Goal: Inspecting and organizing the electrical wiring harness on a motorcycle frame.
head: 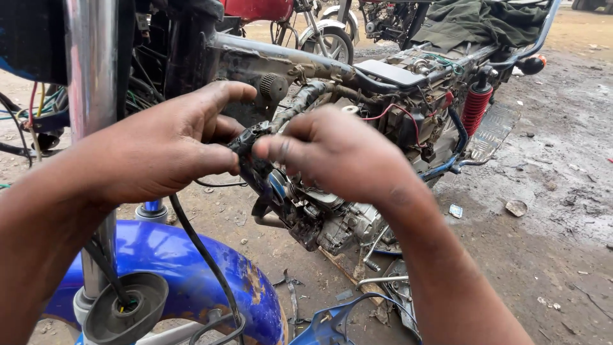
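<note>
Two hands meet at one black wire bundle beside the motorcycle frame. The left hand and right hand both pinch it between thumb and fingertips. One blue fender and one red spring show.

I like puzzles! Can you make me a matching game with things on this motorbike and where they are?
Things:
1. red coil spring
2. blue metal front mudguard
3. black taped wire bundle
4. shiny chrome fork tube

Places:
A. pinched between left hand and right hand
B. upper left, upright
C. bottom left
D. rear, upper right

Pairs: 1-D, 2-C, 3-A, 4-B
</note>
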